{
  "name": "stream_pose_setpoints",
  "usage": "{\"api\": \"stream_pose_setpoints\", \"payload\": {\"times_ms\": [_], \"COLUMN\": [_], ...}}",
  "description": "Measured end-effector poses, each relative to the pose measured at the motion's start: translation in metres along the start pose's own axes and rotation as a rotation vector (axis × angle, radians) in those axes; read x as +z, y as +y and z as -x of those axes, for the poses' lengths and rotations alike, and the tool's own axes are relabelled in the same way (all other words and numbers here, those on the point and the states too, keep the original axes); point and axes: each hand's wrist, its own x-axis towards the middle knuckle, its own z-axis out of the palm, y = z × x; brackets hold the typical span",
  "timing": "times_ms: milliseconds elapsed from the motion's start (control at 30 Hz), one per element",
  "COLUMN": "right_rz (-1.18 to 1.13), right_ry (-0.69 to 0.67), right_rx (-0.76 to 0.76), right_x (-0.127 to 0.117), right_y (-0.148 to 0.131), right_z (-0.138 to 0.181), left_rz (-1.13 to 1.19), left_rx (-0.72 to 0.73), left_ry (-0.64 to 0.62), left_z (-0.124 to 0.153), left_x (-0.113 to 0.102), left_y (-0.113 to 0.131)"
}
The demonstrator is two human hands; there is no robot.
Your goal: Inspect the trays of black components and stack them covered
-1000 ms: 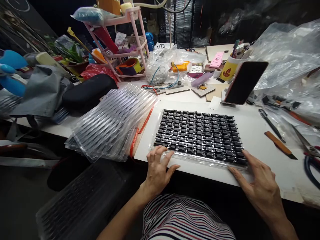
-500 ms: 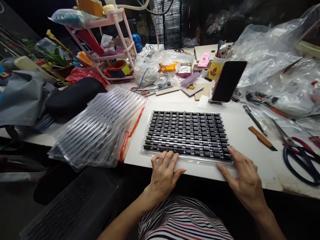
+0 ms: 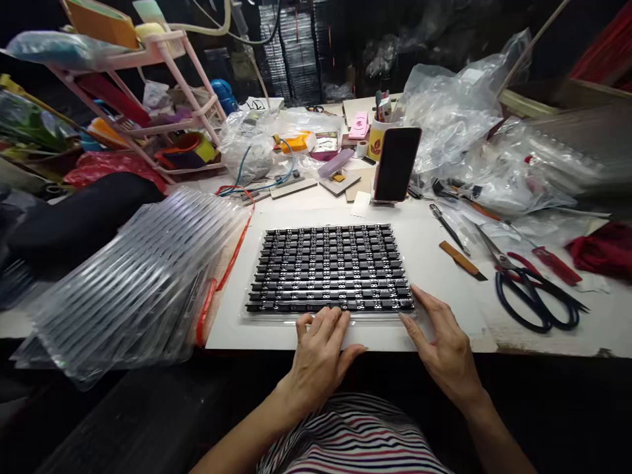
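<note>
Filled tray (image 3: 284, 318), long axis side to side, left hand (image 3: 320, 352) and right hand (image 3: 444, 343) touching, grip released

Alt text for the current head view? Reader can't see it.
A person's left hand and right hand are at the near edge and near right corner of a clear plastic tray holding rows of small black components on a white surface. Ridged clear plastic trays lie piled to the left; a phone stands behind, and scissors lie to the right.

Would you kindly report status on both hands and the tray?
Left hand at near edge of tray; right hand at its near-right corner. Rows of black parts fill it. Scissors apart, off right.
</note>
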Motion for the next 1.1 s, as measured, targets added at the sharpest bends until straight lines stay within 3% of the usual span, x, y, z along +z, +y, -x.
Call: {"api": "stream_pose_setpoints", "payload": {"times_ms": [133, 667, 833, 900, 967, 1100], "right_rz": [-0.039, -0.043, -0.077, -0.103, -0.129, -0.157], "right_ry": [0.025, 0.054, 0.054, 0.049, 0.043, 0.009], "right_rx": [0.044, -0.093, -0.049, -0.012, 0.033, 0.076], "right_x": [-0.001, 0.004, 0.001, -0.001, -0.004, -0.008], "right_y": [-0.001, 0.008, 0.009, 0.008, 0.006, 0.006], "right_z": [0.0, 0.0, 0.001, 0.0, 0.0, -0.002], "left_rz": [0.013, 0.059, 0.264, 0.365, 0.368, 0.125], "left_rx": [0.049, 0.162, 0.213, 0.252, 0.228, -0.065], "left_ry": [-0.004, -0.059, -0.162, -0.136, -0.029, 0.29], "left_z": [-0.008, -0.028, -0.038, -0.038, -0.035, -0.009], "left_x": [0.007, 0.036, 0.027, 0.017, 0.005, -0.034], "left_y": [0.011, 0.047, 0.051, 0.042, 0.022, -0.047]}}
